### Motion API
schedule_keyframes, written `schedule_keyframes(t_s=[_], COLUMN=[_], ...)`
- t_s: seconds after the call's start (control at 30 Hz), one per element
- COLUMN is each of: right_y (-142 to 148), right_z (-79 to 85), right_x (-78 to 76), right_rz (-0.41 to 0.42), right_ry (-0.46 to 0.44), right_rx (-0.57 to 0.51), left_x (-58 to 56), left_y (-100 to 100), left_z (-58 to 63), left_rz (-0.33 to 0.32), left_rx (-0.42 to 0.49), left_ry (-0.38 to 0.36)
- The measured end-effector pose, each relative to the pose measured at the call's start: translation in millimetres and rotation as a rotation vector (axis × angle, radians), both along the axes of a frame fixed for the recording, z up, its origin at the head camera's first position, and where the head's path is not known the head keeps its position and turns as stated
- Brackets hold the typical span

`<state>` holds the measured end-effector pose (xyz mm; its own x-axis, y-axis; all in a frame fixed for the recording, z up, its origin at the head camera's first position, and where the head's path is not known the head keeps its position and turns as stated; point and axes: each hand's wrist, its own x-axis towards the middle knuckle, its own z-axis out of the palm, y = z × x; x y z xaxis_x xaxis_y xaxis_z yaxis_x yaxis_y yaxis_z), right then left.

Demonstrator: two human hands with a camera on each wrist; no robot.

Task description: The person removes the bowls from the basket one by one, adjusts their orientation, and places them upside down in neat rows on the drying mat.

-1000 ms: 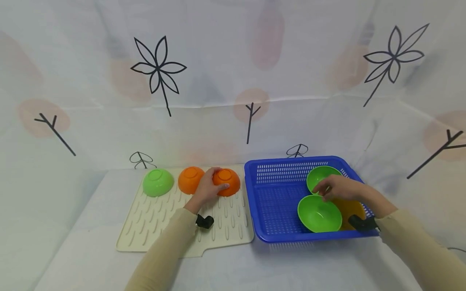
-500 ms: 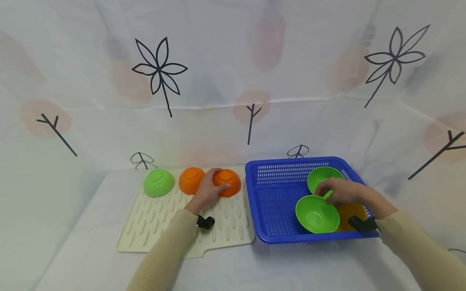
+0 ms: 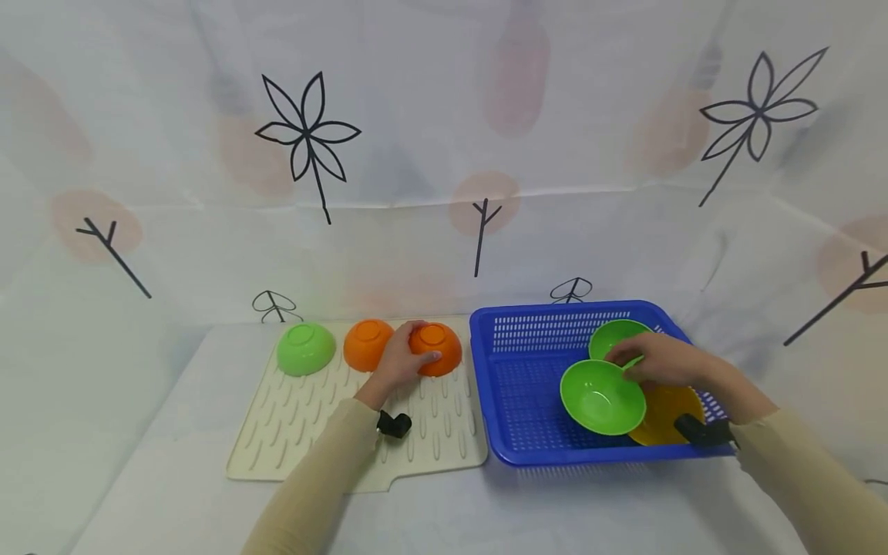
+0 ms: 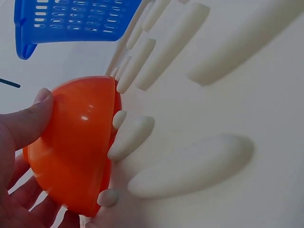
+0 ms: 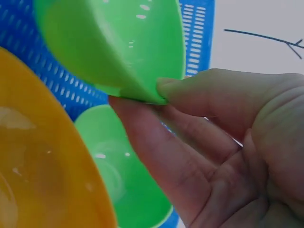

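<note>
On the white ridged draining board (image 3: 430, 462), my left hand (image 3: 401, 361) grips an upside-down orange bowl (image 3: 444, 351). The left wrist view has the thumb on one side of this bowl and the fingers round its lower side. Over the blue basket (image 3: 504, 432), my right hand (image 3: 669, 361) pinches the rim of a green bowl (image 3: 602, 397), thumb inside and fingers outside. That bowl is tilted, its hollow towards the head camera. Behind it in the basket sits a second green bowl (image 3: 613, 337), partly covered by the hand. A yellow-orange bowl (image 5: 42, 156) lies below my right hand.
Another orange bowl (image 3: 364, 345) and a light green bowl (image 3: 303, 351) stand upside down along the board's back edge. The basket's raised rim is right beside the board. A patterned white cloth (image 3: 388, 254) hangs behind the table.
My right hand has taken the front green bowl by its rim and lifted it slightly up and left, uncovering more of the yellow-orange bowl. The left hand stays on the orange bowl.
</note>
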<state>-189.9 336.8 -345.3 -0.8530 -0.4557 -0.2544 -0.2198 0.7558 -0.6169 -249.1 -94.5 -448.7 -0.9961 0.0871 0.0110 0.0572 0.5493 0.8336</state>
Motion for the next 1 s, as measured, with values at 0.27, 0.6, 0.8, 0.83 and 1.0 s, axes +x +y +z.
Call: schedule_keyframes(t_s=[0.27,0.6,0.8,0.83,1.0], right_y=[-11.5,-27.8,-43.1,-45.8,-59.3], right_z=[12.7,27.6,26.1,24.9,19.8], right_x=[11.7,33.4,43.2,44.5,52.8], right_rz=[-0.086,-0.199,-0.264,-0.273,-0.293], right_ry=[0.175,0.248,0.284,0.284,0.288], right_rx=[-0.028,-0.110,-0.146,-0.160,-0.191], left_x=[-1.0,-1.8,4.2,6.0,19.9], left_y=[-0.3,-1.3,-5.4,-6.1,-8.8], left_z=[-1.8,0.0,6.6,8.5,19.1], left_rz=[-0.005,-0.012,0.017,0.017,-0.025], left_rx=[0.009,0.048,0.159,0.172,0.185], left_ry=[0.007,0.000,0.009,0.015,0.061])
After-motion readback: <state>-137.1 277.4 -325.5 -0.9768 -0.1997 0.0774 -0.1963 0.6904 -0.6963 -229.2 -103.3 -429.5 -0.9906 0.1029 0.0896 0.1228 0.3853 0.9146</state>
